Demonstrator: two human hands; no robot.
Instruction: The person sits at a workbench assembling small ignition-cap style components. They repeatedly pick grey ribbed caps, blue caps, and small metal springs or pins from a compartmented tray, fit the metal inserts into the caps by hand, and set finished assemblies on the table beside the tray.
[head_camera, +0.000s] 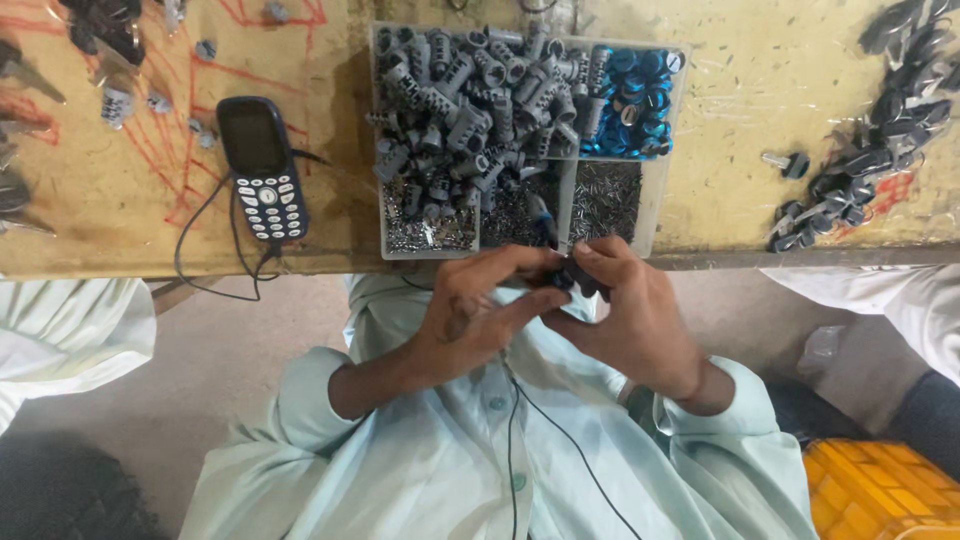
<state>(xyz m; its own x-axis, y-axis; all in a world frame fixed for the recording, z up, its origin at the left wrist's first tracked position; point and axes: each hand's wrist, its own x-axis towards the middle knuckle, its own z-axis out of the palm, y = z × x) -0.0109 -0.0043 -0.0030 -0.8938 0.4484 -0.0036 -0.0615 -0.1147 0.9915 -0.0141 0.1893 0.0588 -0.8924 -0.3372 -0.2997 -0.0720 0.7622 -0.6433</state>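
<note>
My left hand (480, 310) and my right hand (625, 315) meet just below the table's front edge. Both pinch a small dark part (567, 279) between their fingertips; its shape is mostly hidden by the fingers. Directly beyond the hands stands a clear compartment tray (660, 190). It holds a heap of grey cylinder parts (470, 100), several blue rings (628, 100) and small metal pins (605, 200).
A dark push-button phone (262, 165) with a black cable lies left of the tray on the worn yellow table (760, 80). Several black-headed keys (870, 150) lie at the right. Other people's pale sleeves (60, 330) flank me. A yellow crate (880, 490) sits bottom right.
</note>
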